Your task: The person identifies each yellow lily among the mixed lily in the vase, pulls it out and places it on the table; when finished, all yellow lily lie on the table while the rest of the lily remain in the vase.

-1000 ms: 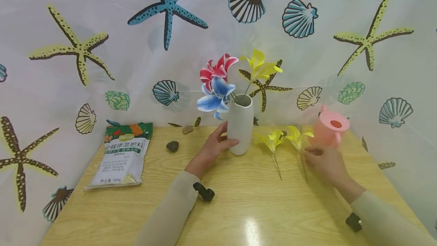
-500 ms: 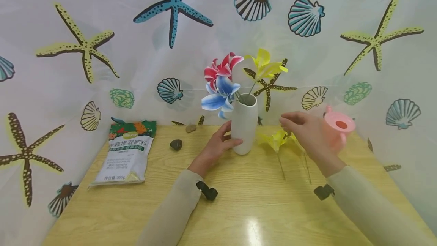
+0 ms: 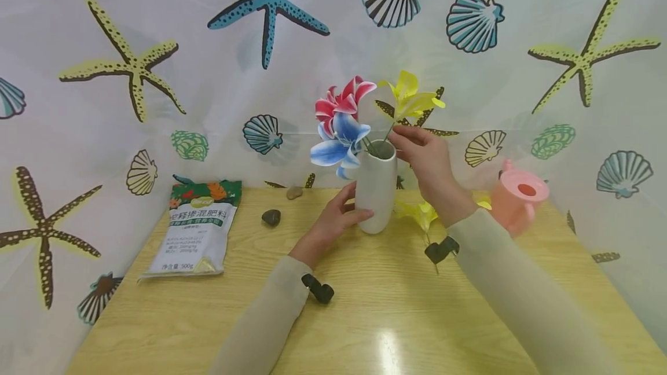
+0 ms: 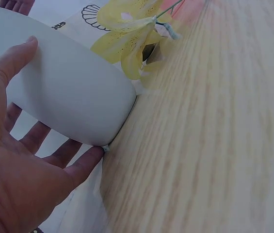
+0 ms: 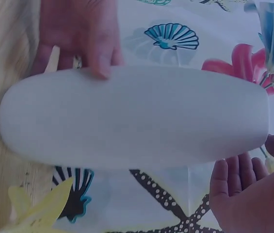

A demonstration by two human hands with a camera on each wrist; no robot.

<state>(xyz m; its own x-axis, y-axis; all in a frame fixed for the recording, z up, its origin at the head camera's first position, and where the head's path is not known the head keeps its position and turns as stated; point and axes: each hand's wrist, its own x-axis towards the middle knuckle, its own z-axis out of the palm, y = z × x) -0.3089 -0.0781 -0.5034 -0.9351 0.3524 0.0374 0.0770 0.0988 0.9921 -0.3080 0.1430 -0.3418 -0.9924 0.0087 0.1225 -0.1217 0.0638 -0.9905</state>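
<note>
A white vase (image 3: 376,195) stands upright on the table. My left hand (image 3: 333,221) holds its lower left side, thumb in front and fingers behind; the left wrist view shows this hand (image 4: 25,179) around the vase (image 4: 73,87). Leaning left out of the mouth are a red-and-white lily (image 3: 339,103) and a blue lily (image 3: 339,146). A yellow lily (image 3: 414,100) leans right, and at its stem, just above the rim, my right hand (image 3: 429,161) pinches with thumb and fingertips. Another yellow lily (image 3: 423,216) lies beside the vase, and one more (image 3: 483,201) is mostly hidden behind the right forearm.
A pink watering can (image 3: 516,204) stands at the back right. On the left lies a fertilizer bag (image 3: 195,230). A dark stone (image 3: 271,217) and a tan stone (image 3: 294,192) sit left of the vase. A patterned cloth (image 3: 292,62) hangs behind the table.
My right hand has moved left and up, from the lying yellow flowers by the watering can to the stem of the yellow lily in the vase. The left hand has stayed on the vase.
</note>
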